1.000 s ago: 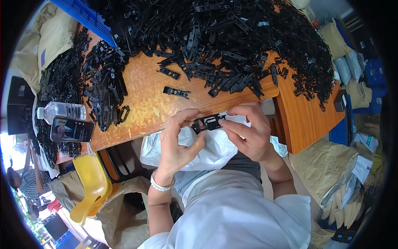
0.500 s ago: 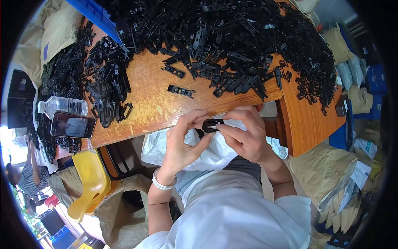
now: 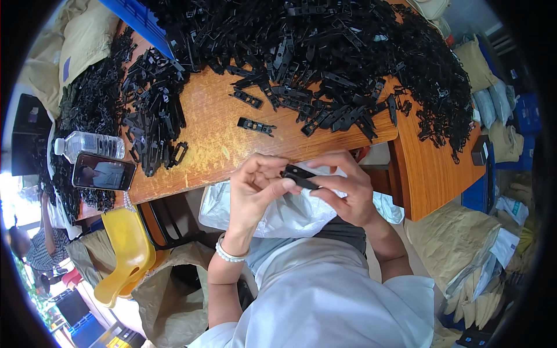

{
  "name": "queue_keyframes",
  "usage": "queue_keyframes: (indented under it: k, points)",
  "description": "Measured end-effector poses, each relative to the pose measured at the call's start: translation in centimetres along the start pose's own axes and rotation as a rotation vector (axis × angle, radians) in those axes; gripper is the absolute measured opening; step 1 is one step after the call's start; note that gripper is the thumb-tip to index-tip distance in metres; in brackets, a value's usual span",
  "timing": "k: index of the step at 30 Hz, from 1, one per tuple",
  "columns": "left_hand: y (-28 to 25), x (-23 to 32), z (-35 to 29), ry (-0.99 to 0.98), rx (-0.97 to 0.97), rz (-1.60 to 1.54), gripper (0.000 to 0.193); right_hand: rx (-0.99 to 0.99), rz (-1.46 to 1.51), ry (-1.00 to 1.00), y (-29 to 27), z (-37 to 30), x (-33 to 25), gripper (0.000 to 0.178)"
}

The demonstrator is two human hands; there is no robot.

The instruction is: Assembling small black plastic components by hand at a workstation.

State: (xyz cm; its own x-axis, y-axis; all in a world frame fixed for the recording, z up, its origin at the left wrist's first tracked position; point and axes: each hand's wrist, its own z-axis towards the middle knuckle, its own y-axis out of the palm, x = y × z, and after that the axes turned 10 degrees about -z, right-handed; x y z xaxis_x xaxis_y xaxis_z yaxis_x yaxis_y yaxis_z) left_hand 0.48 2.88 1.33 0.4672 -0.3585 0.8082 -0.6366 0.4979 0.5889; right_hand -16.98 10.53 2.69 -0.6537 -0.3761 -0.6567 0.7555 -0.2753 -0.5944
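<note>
Just past the table's front edge, a narrow black plastic part (image 3: 300,176) is held between my two hands. My left hand (image 3: 255,185) pinches its left end with thumb and fingers. The fingers of my right hand (image 3: 349,190) grip the other end, which tilts down to the right. Fine details of the part are partly covered by my fingertips. Beyond my hands, a similar loose black part (image 3: 256,126) lies on the wooden table (image 3: 212,127), and another black part (image 3: 246,98) lies a little farther off. Below the held part, a white plastic bag (image 3: 296,216) spreads over my lap.
A large heap of black parts (image 3: 325,52) covers the table's far side, with smaller piles at left. A blue crate (image 3: 142,26), a water bottle (image 3: 93,145) and a propped phone (image 3: 103,172) stand left. A yellow chair (image 3: 125,249) and paper sacks (image 3: 458,243) surround me.
The black part has turned between my fingers, from lying level with its slots showing to a slanted, smoother side. My hands have shifted only slightly.
</note>
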Motion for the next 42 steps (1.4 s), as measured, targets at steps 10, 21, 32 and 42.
queue_keyframes:
  k: [10,21,32,42]
  points:
    - [-7.4,-0.3,5.9,0.464,0.091,1.204,0.012,0.362,0.557,0.586,1.9,-1.2,0.8,0.014]
    - [-1.3,1.7,2.5,-0.269,0.127,0.109,0.018,0.233,0.062,0.447,2.5,0.4,0.1,0.010]
    - [0.4,-0.2,1.7,-0.226,0.150,0.256,0.018,0.202,0.094,0.459,2.8,-0.2,-0.7,0.012]
    - [1.0,-0.7,4.1,-0.069,-0.150,0.316,0.017,0.230,0.460,0.590,2.3,-1.0,-0.1,0.022]
